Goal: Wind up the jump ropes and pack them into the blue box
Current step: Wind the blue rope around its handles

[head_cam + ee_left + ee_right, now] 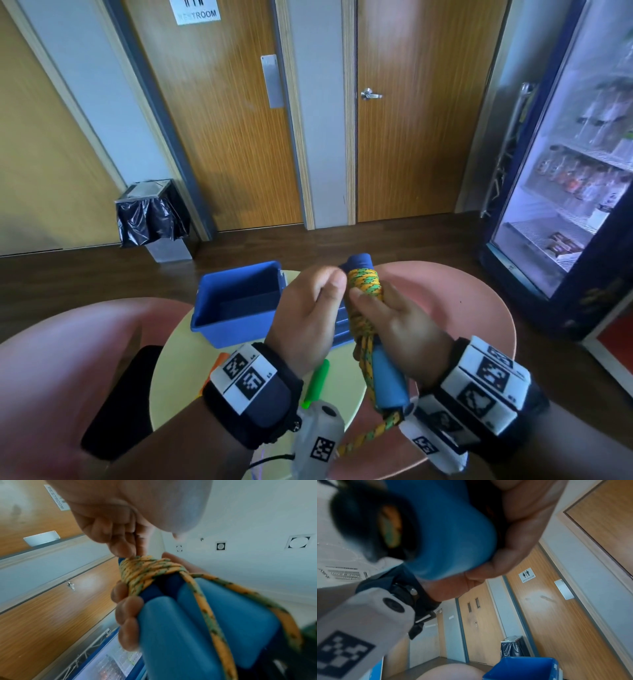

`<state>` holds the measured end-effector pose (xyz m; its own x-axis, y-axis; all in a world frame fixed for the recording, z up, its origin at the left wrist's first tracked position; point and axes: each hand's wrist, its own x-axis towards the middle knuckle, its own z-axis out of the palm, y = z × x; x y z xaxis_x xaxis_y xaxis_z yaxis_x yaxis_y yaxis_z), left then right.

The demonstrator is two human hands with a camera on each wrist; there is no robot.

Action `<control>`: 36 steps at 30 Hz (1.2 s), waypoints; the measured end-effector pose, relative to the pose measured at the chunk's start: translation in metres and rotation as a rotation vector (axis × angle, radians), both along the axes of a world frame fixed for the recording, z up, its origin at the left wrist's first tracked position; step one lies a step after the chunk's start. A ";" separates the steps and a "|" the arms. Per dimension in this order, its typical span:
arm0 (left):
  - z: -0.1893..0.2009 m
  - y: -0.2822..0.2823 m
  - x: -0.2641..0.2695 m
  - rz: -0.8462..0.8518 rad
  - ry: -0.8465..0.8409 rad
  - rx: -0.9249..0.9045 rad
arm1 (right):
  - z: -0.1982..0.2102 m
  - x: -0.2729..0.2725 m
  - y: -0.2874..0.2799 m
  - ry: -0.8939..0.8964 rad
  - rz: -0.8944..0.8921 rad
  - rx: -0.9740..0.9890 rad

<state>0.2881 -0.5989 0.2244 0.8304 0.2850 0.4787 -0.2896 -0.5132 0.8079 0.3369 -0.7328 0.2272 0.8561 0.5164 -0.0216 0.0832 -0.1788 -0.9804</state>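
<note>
A jump rope with two light-blue handles [387, 373] is held upright over the table. Its yellow-green cord [364, 286] is wound round the handles' dark-blue upper ends. My right hand [371, 299] grips both handles [188, 615], with its fingers [127, 616] wrapped round them below the coil [149, 569]. My left hand [337, 282] pinches the cord at the top of the coil, where its curled fingers [120, 540] meet the rope. A loose cord tail [370, 435] hangs below the handles. The blue box [236, 301] stands open behind my left hand, nothing visible inside. A handle's end [450, 534] fills the right wrist view.
A green handle [317, 380] and something orange [219, 359] lie on the small round yellow table [178, 370] under my left wrist. Pink chairs [462, 294] flank the table. A bin [150, 216] and a glass-door fridge [565, 192] stand further off.
</note>
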 end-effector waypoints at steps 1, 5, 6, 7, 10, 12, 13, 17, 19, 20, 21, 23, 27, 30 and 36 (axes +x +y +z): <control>-0.001 0.000 0.000 0.001 0.013 -0.038 | 0.000 0.002 0.000 0.015 0.008 -0.003; -0.010 -0.002 0.003 0.067 0.069 -0.264 | -0.004 0.004 0.003 0.010 0.074 -0.047; -0.012 -0.001 0.004 0.091 0.083 -0.283 | -0.006 0.005 0.005 0.008 0.086 -0.057; -0.014 -0.001 0.004 0.110 0.088 -0.290 | -0.008 0.005 0.007 0.008 0.094 -0.068; -0.020 0.003 0.002 0.172 0.080 -0.194 | -0.011 0.005 0.015 -0.036 0.091 -0.093; -0.023 0.007 -0.003 0.179 0.054 -0.127 | -0.014 0.003 0.023 -0.090 0.086 -0.109; -0.025 0.011 -0.006 0.170 0.038 -0.086 | -0.014 0.001 0.027 -0.103 0.091 -0.111; -0.027 0.044 -0.018 0.112 0.056 0.188 | -0.022 -0.001 0.043 -0.022 0.140 -0.090; -0.027 0.071 -0.019 0.159 0.029 0.214 | -0.024 -0.003 0.056 0.180 0.211 -0.039; -0.027 0.085 -0.018 0.178 0.024 0.169 | -0.025 -0.006 0.064 0.290 0.289 -0.010; -0.026 0.098 -0.017 0.147 0.048 0.102 | -0.026 -0.009 0.074 0.379 0.372 0.010; -0.027 0.121 -0.014 -0.025 0.188 -0.016 | -0.028 -0.014 0.094 0.494 0.498 0.038; -0.036 0.174 -0.010 0.083 0.378 0.015 | -0.040 -0.015 0.134 0.535 0.542 0.024; -0.046 0.226 -0.006 0.224 0.416 0.002 | -0.052 -0.013 0.164 0.351 0.480 -0.117; -0.046 0.300 -0.002 0.284 0.434 0.068 | -0.061 -0.012 0.236 0.454 0.457 -0.069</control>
<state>0.2859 -0.2986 0.1783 0.8509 0.5083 0.1331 0.2225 -0.5780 0.7851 0.3253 -0.4967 0.1665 0.4479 0.8111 -0.3761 -0.2545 -0.2875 -0.9233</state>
